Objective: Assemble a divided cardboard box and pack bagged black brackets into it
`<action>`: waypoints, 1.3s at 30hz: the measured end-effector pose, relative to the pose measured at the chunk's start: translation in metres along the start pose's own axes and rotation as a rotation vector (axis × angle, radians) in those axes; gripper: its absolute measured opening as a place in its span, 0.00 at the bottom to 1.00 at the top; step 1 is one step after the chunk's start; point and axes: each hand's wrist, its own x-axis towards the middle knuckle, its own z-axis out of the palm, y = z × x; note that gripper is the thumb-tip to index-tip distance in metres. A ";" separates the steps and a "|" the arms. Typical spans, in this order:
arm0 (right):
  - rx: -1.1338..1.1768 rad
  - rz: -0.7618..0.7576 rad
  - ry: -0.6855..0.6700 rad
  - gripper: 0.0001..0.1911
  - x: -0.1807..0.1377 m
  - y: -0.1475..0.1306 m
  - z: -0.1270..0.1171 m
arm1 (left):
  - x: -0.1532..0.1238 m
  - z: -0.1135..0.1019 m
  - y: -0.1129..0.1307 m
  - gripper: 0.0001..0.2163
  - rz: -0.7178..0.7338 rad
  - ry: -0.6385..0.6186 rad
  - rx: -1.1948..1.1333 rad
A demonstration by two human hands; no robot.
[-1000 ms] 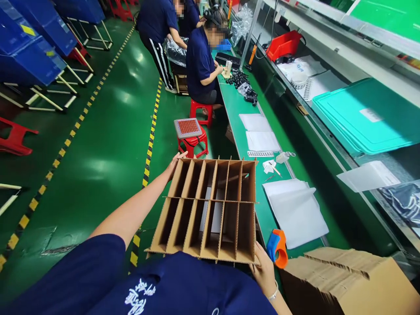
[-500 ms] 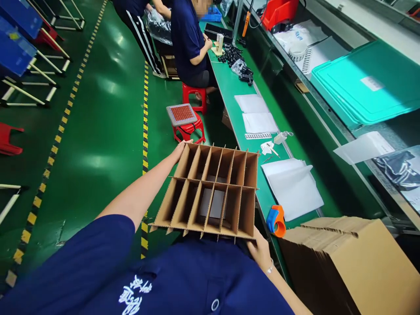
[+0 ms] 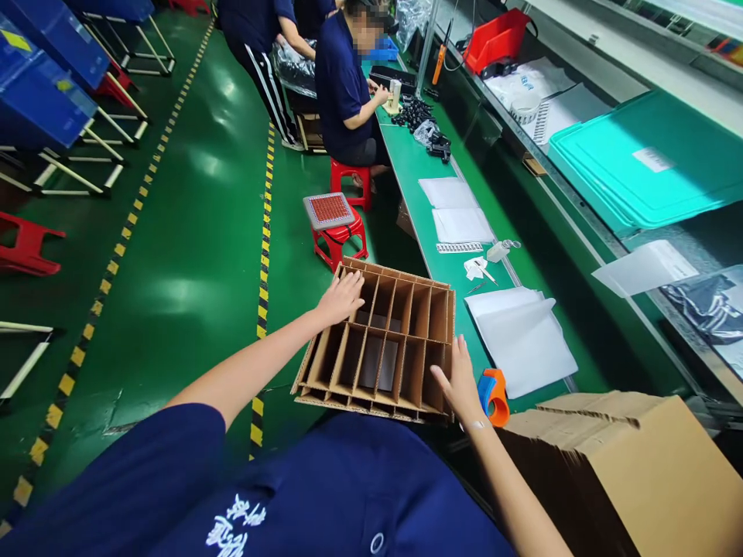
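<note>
A brown cardboard divider [image 3: 371, 328] with two rows of narrow cells sits within the walls of a cardboard box [image 3: 395, 272] in front of my body. White shows at the bottom of some middle cells. My left hand [image 3: 341, 298] lies on the divider's far left corner, fingers stretched out over its top edges. At the right side, my right hand [image 3: 460, 387] has its fingers extended along the box wall and its thumb apart, over the rim. Both hands are open. What supports the box underneath is hidden.
A green workbench [image 3: 409, 166] runs along the right, bearing white sheets [image 3: 522, 336] and an orange-and-blue tape dispenser [image 3: 493, 396]. Stacked cardboard [image 3: 655, 472] stands at near right. Beyond are a red stool [image 3: 333, 238] with a seat pad and a seated person [image 3: 348, 93].
The divider has gone down inside the box walls, which now show around it. My left hand has moved onto its top; my right hand has shifted up along the right side.
</note>
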 end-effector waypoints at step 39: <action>-0.161 0.523 -0.243 0.31 0.075 0.091 0.299 | -0.002 0.250 -0.056 0.29 -0.423 -0.254 0.187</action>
